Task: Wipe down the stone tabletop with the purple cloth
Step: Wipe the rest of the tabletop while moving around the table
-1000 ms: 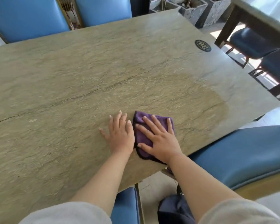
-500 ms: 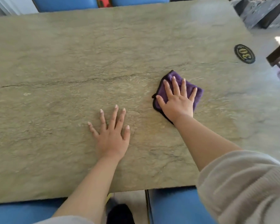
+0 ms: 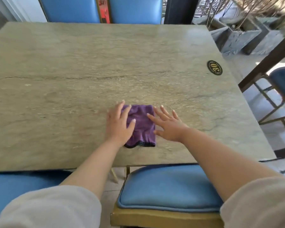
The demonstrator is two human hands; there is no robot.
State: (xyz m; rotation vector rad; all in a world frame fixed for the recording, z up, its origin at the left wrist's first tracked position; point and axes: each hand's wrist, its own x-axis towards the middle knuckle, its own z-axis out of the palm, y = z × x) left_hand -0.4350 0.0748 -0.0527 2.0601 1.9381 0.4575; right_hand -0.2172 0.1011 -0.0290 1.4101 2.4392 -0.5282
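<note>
Both hands have met again at the purple cloth (image 3: 141, 125), which has come back toward the near edge of the table (image 3: 56, 112). Left hand (image 3: 119, 125) lays straight fingers (image 3: 126, 112) flat on the cloth's left part; right hand (image 3: 167, 126) spreads open just right of the cloth, only brushing its border. With nobody gripping it, the folded cloth may bunch or slip off that near edge during the next stroke, I think.

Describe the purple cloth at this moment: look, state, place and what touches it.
The purple cloth looks soft, like microfibre, with a dark trim along its near edge. It lies folded and slightly rumpled on the stone tabletop, near the front edge. The left hand rests flat over its left part, fingers straight; the right hand, open, touches its right edge.
</note>
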